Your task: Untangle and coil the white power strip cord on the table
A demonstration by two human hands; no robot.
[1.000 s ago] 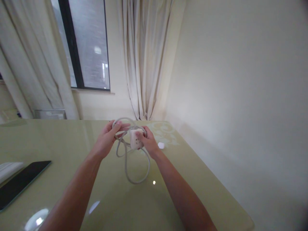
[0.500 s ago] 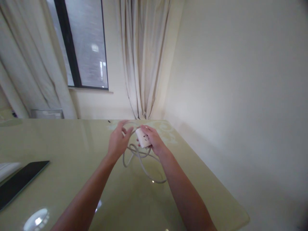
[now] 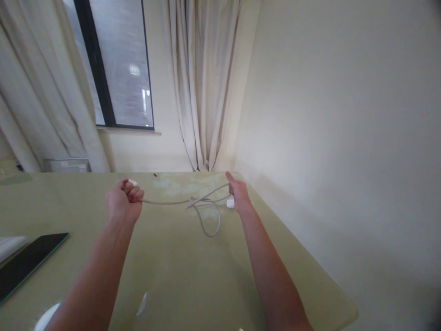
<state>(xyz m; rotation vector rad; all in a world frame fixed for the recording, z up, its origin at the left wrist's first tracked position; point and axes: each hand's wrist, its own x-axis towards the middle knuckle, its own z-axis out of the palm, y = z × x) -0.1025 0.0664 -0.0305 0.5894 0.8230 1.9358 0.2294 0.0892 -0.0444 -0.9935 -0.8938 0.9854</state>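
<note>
A grey-white extension cord (image 3: 165,202) stretches between my two hands above the table, loosely tangled in the middle, with one loop hanging down. My left hand (image 3: 124,198) is closed around its left end; a small white part shows behind the fingers, probably the plug. On the other side my right hand (image 3: 239,193) grips loops of the same cord, thumb pointing up. Beside its palm a white piece (image 3: 230,203) sticks out, seemingly the socket block, mostly hidden by the hand.
The glossy pale green table (image 3: 186,285) has its right edge along the wall. A black flat panel (image 3: 31,262) and a white object (image 3: 12,246) lie at the left. A small dark bit (image 3: 155,174) is near the far edge. Curtains (image 3: 203,82) hang beyond.
My hands have moved apart, left hand to the left and right hand to the right. The cord has been lifted and drawn out between them; the socket holes no longer show.
</note>
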